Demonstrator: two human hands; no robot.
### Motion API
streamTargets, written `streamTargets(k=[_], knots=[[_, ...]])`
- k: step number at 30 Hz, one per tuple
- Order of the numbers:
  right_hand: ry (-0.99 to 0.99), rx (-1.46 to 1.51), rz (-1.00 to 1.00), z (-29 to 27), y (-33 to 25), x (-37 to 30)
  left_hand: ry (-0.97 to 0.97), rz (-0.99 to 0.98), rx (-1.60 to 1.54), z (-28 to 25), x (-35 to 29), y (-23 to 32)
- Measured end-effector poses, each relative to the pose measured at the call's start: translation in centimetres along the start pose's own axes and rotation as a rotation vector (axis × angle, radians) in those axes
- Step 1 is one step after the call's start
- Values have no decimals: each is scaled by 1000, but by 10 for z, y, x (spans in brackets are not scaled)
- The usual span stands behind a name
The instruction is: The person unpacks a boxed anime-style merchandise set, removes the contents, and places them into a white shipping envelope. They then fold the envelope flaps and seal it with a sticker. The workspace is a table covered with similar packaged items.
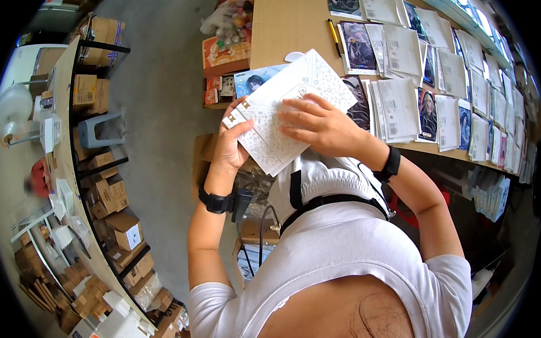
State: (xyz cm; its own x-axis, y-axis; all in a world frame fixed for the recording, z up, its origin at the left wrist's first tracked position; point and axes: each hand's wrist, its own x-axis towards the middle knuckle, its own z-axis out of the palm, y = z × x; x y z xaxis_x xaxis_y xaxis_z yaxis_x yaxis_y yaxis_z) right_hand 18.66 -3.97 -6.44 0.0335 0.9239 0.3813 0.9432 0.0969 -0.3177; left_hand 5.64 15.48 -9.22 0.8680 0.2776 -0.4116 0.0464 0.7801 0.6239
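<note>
Patterned white sheets [265, 104]: held aslant in front of the body, over the near left corner of the bench [278, 26]; at least two layers are shown, their left edges out of line.
Left hand [228, 142]: closed on the lower left edge, thumb laid on top, fingers mostly hidden beneath.
Right hand [320, 124]: laid flat across the printed face, fingers extended and slightly parted; whether pressure is being applied cannot be told.
Slipping layers: the offset could be widened if the top sheet were pushed by the flat palm while only one edge is pinched.
Creased edge: a bend could be left near the thumb if the grip were tightened on so small a part.
Drop to the floor [155, 141]: likely enough if the pinch were loosened, since part of the load seems to be carried beyond the bench.
Blue picture sheet [249, 83]: partly covered by the white ones; it could be dragged or scuffed if it is touched, but contact cannot be judged.
White packets [396, 108]: fanned close by the right forearm; a row could be disturbed by a sideways sweep.
Yellow-and-black pen [334, 38]: could be rolled if knocked.
</note>
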Motion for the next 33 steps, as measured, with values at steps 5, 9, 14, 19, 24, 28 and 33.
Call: streamTargets(k=[5, 9, 14, 19, 24, 28, 33], knots=[[146, 94, 301, -29, 21, -39, -164, 116, 179, 1, -1, 3], [506, 670, 746, 4, 52, -44, -180, 256, 353, -11, 11, -14], [324, 1261, 915, 50, 71, -51, -175, 321, 752, -19, 30, -19], [367, 1237, 865, 91, 74, -53, -184, 412, 918, -48, 50, -36], [368, 1014, 821, 141, 72, -58, -159, 357, 760, -76, 56, -65], [313, 867, 943, 143, 76, -53, -99, 305, 738, -69, 60, -63], [285, 895, 863, 115, 76, -49, -64, 273, 839, -54, 49, -46]])
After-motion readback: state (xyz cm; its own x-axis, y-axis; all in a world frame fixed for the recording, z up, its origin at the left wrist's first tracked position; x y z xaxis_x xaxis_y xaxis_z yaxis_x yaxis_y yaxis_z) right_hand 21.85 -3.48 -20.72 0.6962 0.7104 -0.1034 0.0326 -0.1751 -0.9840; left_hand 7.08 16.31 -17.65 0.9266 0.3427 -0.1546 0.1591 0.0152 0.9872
